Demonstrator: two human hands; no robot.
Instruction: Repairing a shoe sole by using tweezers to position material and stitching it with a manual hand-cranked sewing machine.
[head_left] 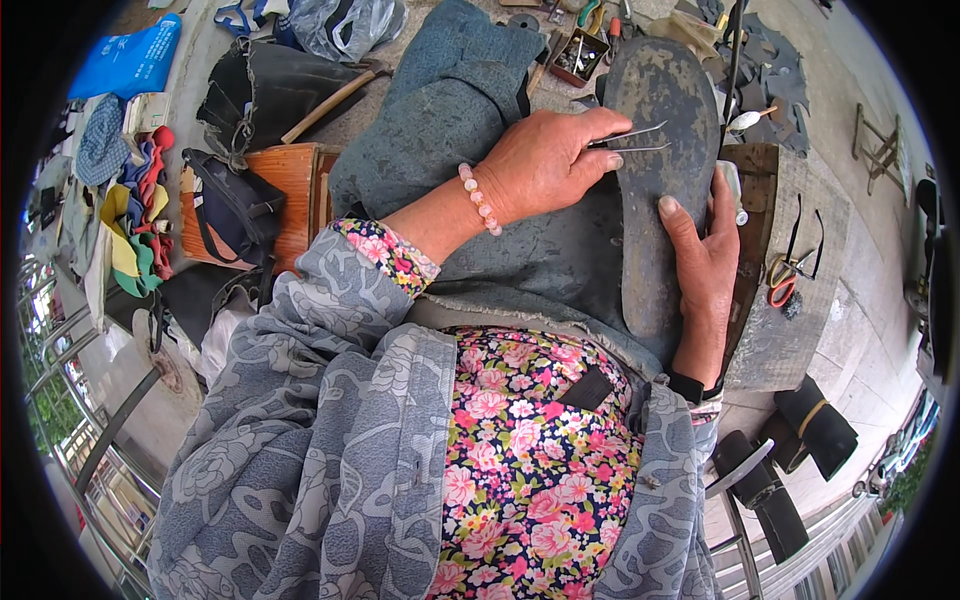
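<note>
My left hand (545, 165), with a beaded bracelet at the wrist, pinches a pair of metal tweezers (642, 130) between thumb and fingers. Their two thin tips are apart and reach over the upper half of a worn, dark shoe sole (660, 90). My right hand (704, 255) grips that sole by its right edge, thumb on the face and fingers along the side. The sole stands lengthwise over my lap, on a dirty blue-grey cloth (540, 250). Whether an upper is attached beneath is hidden. A small whitish bottle (732, 190) shows right beside my right fingers.
Right of my lap, a wooden board (800, 330) bears orange-handled scissors (785, 285). An open tray of small metal parts (580, 55) lies ahead among tools. A wooden box (275, 195) with a dark bag (235, 205) stands left, near a wooden-handled tool (328, 105).
</note>
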